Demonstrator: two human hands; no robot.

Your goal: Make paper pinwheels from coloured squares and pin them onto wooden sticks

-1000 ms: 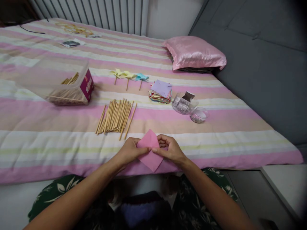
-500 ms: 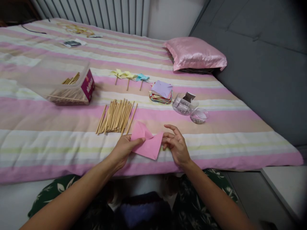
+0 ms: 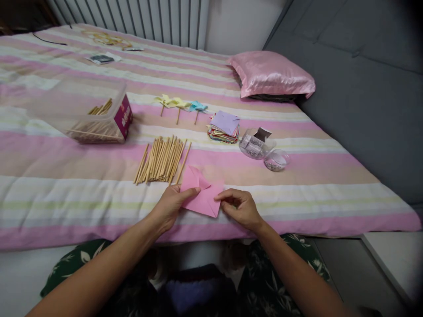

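The pink paper [image 3: 202,193] lay on the bed [image 3: 297,193] near its front edge, just in front of the loose pile of wooden sticks [image 3: 161,159], which I took as my marker for everything else. The left hand [image 3: 172,206] pressed the sheet's left corner down with thumb on top, while the right hand [image 3: 240,208] pinched its right corner between thumb and curled fingers. A raised flap stood at the end nearest the sticks. On that soft quilt I judged a crease could easily go crooked, since the bedding gives under pressure, and the paper could slide if the left hand eased off. Left of the sticks sat a clear plastic box [image 3: 82,115] with a magenta label [image 3: 124,117]; its print was too small to read. Beyond the sticks stood small paper pinwheels [image 3: 178,105], and to their right a stack of coloured paper [image 3: 224,127] and two small clear containers [image 3: 262,149].
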